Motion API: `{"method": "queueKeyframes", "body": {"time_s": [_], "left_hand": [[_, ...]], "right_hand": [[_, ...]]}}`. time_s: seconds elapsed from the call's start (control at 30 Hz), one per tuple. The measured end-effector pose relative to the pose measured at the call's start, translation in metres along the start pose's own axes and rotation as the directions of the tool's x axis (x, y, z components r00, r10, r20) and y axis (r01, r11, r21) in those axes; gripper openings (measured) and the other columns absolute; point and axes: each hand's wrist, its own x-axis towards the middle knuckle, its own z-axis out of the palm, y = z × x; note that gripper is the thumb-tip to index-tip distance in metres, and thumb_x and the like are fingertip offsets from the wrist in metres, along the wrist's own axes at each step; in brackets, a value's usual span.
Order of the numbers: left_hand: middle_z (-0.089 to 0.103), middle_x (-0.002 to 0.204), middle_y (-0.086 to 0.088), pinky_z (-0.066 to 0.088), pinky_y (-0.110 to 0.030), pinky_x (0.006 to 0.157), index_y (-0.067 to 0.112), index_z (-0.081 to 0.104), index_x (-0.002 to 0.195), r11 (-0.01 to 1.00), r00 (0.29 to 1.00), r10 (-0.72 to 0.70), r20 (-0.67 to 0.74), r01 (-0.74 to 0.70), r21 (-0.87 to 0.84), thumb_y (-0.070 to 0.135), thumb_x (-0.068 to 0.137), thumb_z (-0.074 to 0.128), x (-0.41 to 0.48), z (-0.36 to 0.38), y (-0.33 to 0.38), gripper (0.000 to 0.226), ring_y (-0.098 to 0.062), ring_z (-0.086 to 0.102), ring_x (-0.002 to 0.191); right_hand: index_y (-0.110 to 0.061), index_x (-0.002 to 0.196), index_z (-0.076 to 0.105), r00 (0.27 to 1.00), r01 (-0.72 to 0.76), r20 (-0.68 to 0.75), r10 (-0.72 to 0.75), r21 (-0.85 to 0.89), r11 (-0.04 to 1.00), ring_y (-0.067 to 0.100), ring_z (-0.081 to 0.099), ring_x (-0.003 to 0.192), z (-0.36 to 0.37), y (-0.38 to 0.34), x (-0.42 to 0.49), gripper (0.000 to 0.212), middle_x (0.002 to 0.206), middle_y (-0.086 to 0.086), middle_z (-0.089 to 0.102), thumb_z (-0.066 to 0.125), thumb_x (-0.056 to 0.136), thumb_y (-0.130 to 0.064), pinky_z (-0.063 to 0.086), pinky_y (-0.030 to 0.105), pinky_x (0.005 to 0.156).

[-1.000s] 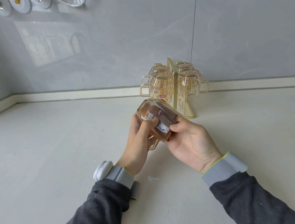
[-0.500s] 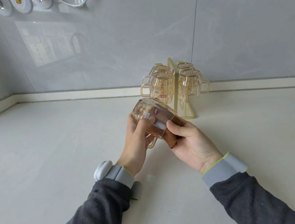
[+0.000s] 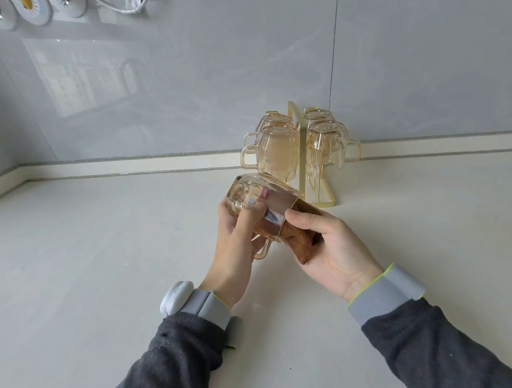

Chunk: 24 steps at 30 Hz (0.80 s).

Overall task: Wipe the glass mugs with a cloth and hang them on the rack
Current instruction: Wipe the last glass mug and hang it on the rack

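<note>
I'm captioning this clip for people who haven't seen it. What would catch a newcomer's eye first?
The amber glass mug, tipped on its side mid-counter in the left hand, while the right hand presses a brown cloth at its mouth. Behind it, a gold rack by the wall holds more mugs hanging upside down.

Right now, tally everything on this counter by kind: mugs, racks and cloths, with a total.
Amber glass mugs: 5, with 4 hanging on the rack and 1 held sideways in the left hand
Gold rack: 1
Brown cloth: 1, in the right hand
Total: 7
</note>
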Motion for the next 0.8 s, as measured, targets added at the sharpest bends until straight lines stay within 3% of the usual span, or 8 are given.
{"method": "queueKeyframes", "body": {"time_s": [0.2,0.4,0.63,0.8], "left_hand": [[0.065,0.084,0.005,0.050,-0.021,0.061,0.022,0.052,0.114,1.000,0.999,0.003,0.040,-0.004,0.019,0.036,0.080,0.060,-0.0025,0.0005,0.0009,0.038,-0.011,0.062,0.075],[0.064,0.103,-0.002,0.051,-0.026,0.069,0.022,0.051,0.125,0.999,0.997,0.007,0.081,-0.010,0.035,0.033,0.079,0.060,-0.0047,0.0012,0.0010,0.048,-0.015,0.062,0.087],[0.065,0.098,0.002,0.053,-0.019,0.063,0.019,0.049,0.126,0.998,0.995,0.007,0.103,-0.014,0.059,0.032,0.079,0.060,-0.0064,0.0013,0.0020,0.050,-0.006,0.066,0.078],[0.068,0.110,0.005,0.056,-0.021,0.070,0.026,0.038,0.138,0.996,0.995,0.038,0.089,-0.045,0.077,0.033,0.079,0.064,-0.0060,0.0034,0.0013,0.065,-0.003,0.070,0.088]], "right_hand": [[0.002,0.139,0.054,0.996,0.010,0.085,-0.012,0.027,1.000,0.031,0.051,0.137,0.0023,-0.0016,0.0003,0.051,0.144,0.017,0.057,0.049,0.089,0.002,0.043,0.037,0.113],[0.003,0.136,0.058,0.993,-0.004,0.115,-0.002,0.055,0.998,0.036,0.054,0.130,-0.0046,-0.0001,0.0022,0.067,0.144,0.025,0.053,0.066,0.070,0.001,0.025,0.045,0.120],[-0.001,0.137,0.057,0.991,0.027,0.134,-0.023,-0.033,0.999,0.030,0.059,0.119,-0.0020,0.0005,0.0003,0.052,0.133,0.021,0.060,0.052,0.086,0.004,0.049,0.035,0.098],[0.004,0.139,0.053,0.995,0.048,0.085,-0.042,-0.061,0.997,0.036,0.056,0.117,-0.0045,0.0024,0.0036,0.055,0.132,0.024,0.058,0.053,0.084,0.006,0.039,0.054,0.102]]}}
